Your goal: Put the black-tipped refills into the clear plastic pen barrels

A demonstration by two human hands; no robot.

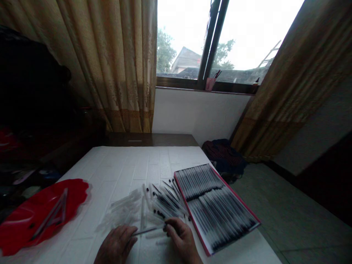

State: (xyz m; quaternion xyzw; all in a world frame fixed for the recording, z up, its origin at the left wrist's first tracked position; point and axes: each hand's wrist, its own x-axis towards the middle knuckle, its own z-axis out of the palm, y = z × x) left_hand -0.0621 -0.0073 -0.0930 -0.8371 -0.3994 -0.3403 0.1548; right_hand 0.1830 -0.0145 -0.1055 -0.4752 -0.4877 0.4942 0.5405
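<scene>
My left hand is closed in a pinch on the left end of a slim pen. At the pen's other end, my right hand pinches a small dark piece that looks like its cap. The pen lies nearly level between both hands, just above the table. Beyond them is a loose heap of dark pen refills with small black caps among them. Left of that heap lie see-through plastic tubes or sleeves. A red-edged box to the right holds two rows of black-tipped pens.
A red scalloped tray at the left holds a few slender pieces. All this stands on a white brick-patterned table. Dark cloth is heaped past its right edge. A pink cup stands on the windowsill.
</scene>
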